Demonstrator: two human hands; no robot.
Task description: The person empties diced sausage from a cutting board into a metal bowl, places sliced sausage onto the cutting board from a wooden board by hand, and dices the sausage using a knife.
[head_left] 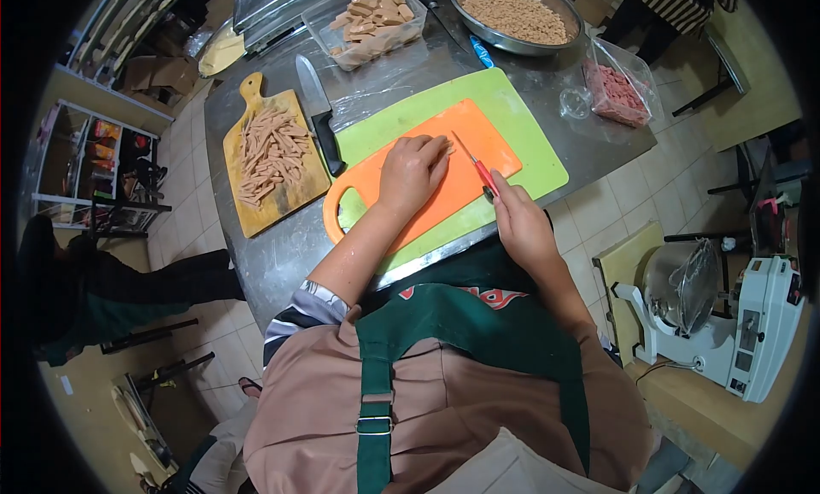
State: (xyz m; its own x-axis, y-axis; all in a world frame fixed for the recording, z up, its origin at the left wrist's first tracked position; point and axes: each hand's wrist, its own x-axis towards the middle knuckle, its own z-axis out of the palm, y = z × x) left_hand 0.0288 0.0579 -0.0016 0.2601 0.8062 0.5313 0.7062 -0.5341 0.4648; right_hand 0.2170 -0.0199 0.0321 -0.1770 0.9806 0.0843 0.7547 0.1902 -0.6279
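Worn: dusty-pink top [444,409], loose across shoulders and back. Dark green apron [504,332] over it, with a broad green strap [376,391] running down the back, fitted with a metal slide buckle [374,424]. Red-and-white lettering on the apron bib, partly hidden. Left sleeve [303,310] ends in a black-and-white striped cuff. Forearms and hands bare, no gloves.
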